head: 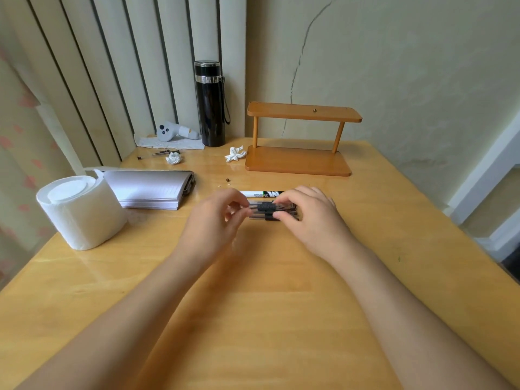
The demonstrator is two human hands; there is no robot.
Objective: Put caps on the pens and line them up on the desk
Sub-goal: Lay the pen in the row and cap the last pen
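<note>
At the left sits a white roll of tissue paper (81, 211). In the middle, the left hand (216, 220) and right hand (309, 218) pinch the clear pens with black grips (271, 211) — side by side on the yellow wooden desk (281, 305). A white marker (260, 193) lies just behind — lining up looks nearly done.

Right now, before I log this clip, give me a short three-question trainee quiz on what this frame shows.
1. True or false: both the left hand and the right hand touch the clear pens.
2. What stands nearest the wall corner? A) black flask B) tissue roll C) open notebook
3. Fill in: the white marker lies just ____ the hands, on the desk.

Key: 1 true, each hand pinches one end. 2 A. 3 beyond, on the side toward the wooden shelf.
</note>
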